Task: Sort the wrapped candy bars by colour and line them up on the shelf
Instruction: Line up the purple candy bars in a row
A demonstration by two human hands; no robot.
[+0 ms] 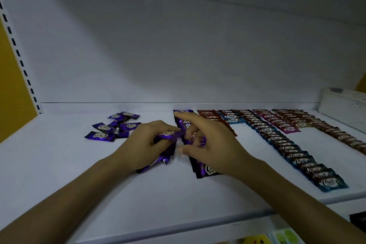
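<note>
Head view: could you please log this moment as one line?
left hand: holds purple bars | right hand: over purple row, grip unclear | purple pile: unsorted

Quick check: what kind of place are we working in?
Likely a shop aisle: a white display shelf with a slotted upright at its left, and rows of wrapped candy bars laid out by colour.
</note>
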